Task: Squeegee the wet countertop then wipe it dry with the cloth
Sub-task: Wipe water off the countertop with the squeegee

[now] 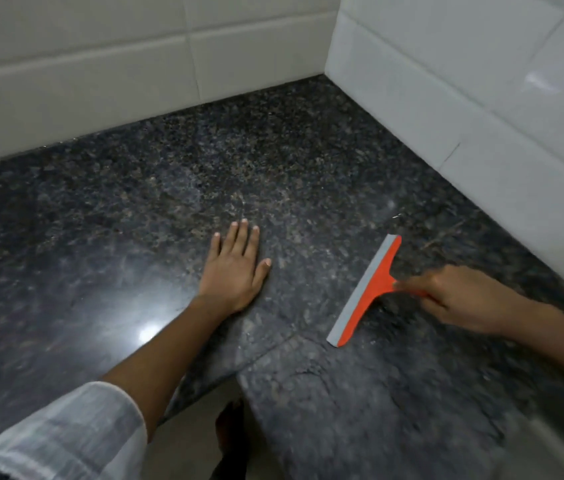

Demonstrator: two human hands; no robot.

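An orange squeegee (370,289) with a grey rubber blade lies against the dark speckled granite countertop (204,168), its blade running diagonally from upper right to lower left. My right hand (460,296) grips its short handle from the right, slightly blurred. Flat on the stone to the left of the blade rests my left hand (235,268), palm down, fingers spread, holding nothing. No cloth is in view.
White tiled walls (100,64) close the counter at the back and on the right (481,81), meeting in a corner. The L-shaped counter's inner front edge (225,372) runs below my left forearm, with floor and a foot (228,441) beneath.
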